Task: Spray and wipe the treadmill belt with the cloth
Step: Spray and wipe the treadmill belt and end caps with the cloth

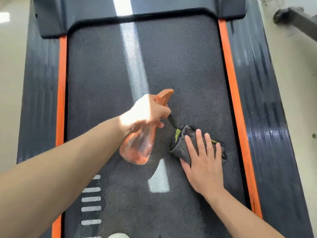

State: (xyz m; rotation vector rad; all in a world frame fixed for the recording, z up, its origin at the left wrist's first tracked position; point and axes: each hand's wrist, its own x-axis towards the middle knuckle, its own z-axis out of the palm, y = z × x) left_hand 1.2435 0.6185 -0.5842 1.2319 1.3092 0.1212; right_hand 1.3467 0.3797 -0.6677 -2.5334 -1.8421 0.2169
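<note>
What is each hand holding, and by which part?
The left hand grips the orange spray bottle around its neck. The right hand holds nothing; it presses flat on the grey cloth.

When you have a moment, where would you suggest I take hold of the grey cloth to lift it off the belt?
Probably pinch the grey cloth at its bunched, raised folds by the green trim, coming from above on the side facing the spray bottle. The right hand lies flat over the rest, pressing it onto the belt.
</note>
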